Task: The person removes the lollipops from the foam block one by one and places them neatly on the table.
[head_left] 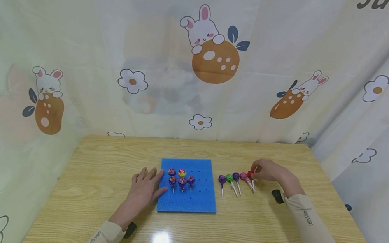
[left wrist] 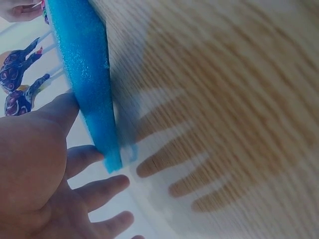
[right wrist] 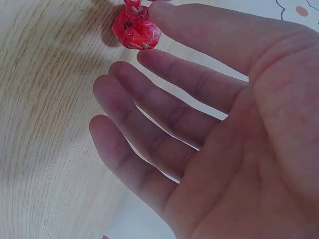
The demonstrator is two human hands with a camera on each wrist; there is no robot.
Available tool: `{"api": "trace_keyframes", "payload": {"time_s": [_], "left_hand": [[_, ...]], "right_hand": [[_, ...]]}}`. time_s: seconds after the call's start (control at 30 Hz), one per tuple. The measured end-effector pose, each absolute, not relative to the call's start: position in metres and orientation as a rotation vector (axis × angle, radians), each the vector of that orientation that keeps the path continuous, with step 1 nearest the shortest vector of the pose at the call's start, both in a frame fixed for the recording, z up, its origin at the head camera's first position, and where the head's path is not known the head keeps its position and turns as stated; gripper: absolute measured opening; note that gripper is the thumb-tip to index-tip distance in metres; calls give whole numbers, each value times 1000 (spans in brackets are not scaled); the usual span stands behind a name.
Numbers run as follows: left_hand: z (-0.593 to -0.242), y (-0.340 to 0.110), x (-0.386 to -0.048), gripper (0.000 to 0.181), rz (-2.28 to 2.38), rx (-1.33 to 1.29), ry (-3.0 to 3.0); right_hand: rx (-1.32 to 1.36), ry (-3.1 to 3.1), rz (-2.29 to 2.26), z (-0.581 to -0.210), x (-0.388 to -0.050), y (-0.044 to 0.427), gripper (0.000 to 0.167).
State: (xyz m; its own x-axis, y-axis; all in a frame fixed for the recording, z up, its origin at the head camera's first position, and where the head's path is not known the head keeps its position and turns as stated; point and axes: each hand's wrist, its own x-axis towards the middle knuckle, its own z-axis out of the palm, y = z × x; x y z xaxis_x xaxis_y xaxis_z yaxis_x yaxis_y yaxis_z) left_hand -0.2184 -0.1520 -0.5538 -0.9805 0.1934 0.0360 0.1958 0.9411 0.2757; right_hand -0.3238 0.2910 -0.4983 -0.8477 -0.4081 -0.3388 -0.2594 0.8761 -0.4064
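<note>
A blue foam board (head_left: 186, 206) lies on the table with several lollipops standing in it, sticks down, mostly purple-wrapped and one yellow and red (head_left: 182, 173). My left hand (head_left: 145, 187) rests at the board's left edge with fingers spread; the left wrist view shows the thumb (left wrist: 65, 109) touching that edge. To the right of the board lies a row of lollipops: purple (head_left: 222, 179), green (head_left: 230, 178), another purple, pink (head_left: 243, 176) and red (head_left: 250, 174). My right hand (head_left: 268, 171) is at the red lollipop (right wrist: 135, 31), thumb tip touching it, index fingertip close by, other fingers loosely extended.
Small holes (head_left: 206, 180) dot the right part of the board. The wooden table (head_left: 105, 167) meets a printed curtain (head_left: 160, 110) along its back. A dark wrist strap piece (head_left: 277, 196) sits below the right wrist, another (head_left: 130, 230) at the left.
</note>
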Motion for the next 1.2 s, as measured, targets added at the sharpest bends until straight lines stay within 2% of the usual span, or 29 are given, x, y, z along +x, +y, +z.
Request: {"api": "trace_keyframes", "payload": {"time_s": [0.53,1.2], "left_hand": [[-551,-151,-217,64,-437,-316,-3087],[-552,-152,-216,62,-444,-327,-3071]], "right_hand": [[-489,2668,-503,-487,-317,284,34],[-609,2756,-540,-484,-301,252,31]]}}
